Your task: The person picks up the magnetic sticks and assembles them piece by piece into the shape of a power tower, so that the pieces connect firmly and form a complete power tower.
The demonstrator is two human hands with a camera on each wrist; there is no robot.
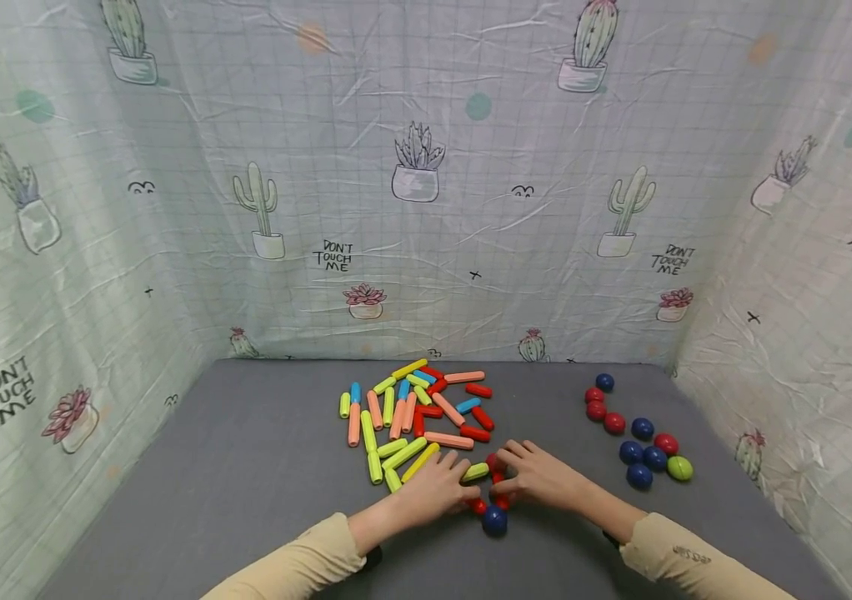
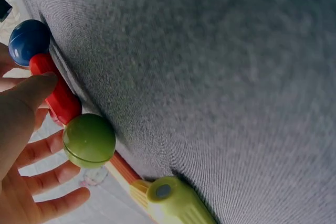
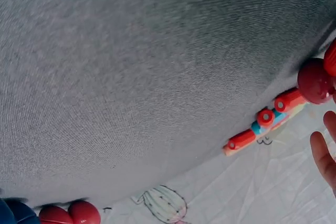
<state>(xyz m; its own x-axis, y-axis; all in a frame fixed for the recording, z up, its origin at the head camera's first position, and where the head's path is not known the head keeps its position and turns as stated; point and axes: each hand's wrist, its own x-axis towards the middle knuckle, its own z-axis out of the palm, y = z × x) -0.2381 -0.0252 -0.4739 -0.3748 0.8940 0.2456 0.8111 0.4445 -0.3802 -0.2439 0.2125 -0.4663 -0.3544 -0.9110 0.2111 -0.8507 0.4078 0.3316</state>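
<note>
Between the hands on the grey table is a joined shape of magnetic building rods and balls. My left hand [image 1: 433, 490] pinches a short red rod [image 2: 62, 95], its thumb lying along it. That rod runs from a blue ball [image 1: 495, 521] to a green ball [image 2: 89, 140], which the hand hides from the head view. On the right, my right hand [image 1: 542, 477] curls its fingers round another red rod [image 1: 499, 492] near a dark red ball [image 3: 315, 81]. A yellow-green rod [image 1: 475, 472] lies at the far side of the shape, between the hands.
Beyond the hands, loose rods in salmon [image 1: 450, 440], yellow-green [image 1: 405, 454], red [image 1: 478, 389] and blue [image 1: 468, 405] spread over the table [image 1: 261, 483]. Several blue [image 1: 639, 477] and red balls [image 1: 614, 423] and a lime ball [image 1: 679, 468] sit at the right. A cactus-print curtain [image 1: 471, 308] surrounds the table.
</note>
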